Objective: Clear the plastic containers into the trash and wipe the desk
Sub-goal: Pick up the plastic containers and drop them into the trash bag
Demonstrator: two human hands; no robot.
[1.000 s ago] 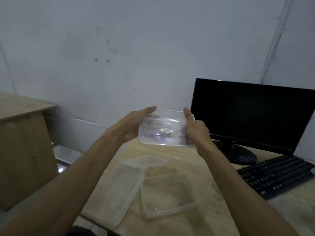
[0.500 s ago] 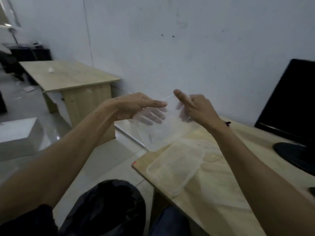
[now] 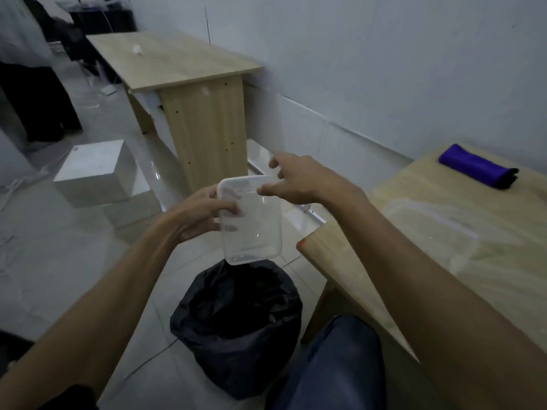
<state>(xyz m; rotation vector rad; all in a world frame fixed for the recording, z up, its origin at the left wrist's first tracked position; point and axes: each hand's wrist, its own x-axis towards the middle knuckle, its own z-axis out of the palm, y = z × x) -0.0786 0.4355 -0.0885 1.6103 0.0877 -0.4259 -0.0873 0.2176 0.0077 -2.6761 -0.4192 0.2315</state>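
A clear plastic container (image 3: 251, 223) hangs tilted above the trash bin (image 3: 236, 329), which is lined with a black bag. My left hand (image 3: 204, 216) grips the container's left rim, fingers curled round it. My right hand (image 3: 296, 177) hovers at the container's top right corner with fingers spread and loose; whether its fingertips touch the rim is unclear. More clear containers and a lid (image 3: 435, 232) lie on the wooden desk (image 3: 334, 253) at the right. A purple cloth (image 3: 473, 165) lies at the desk's far side.
A second wooden desk (image 3: 183, 72) stands against the wall behind the bin. White boxes (image 3: 97, 176) sit on the tiled floor at the left. A person in dark clothes (image 3: 32, 84) stands far left. My knee in jeans (image 3: 334, 365) is beside the bin.
The view swung left and down from the desk to the bin. The container moved off the desk edge to above the bin, and my right hand loosened from it.
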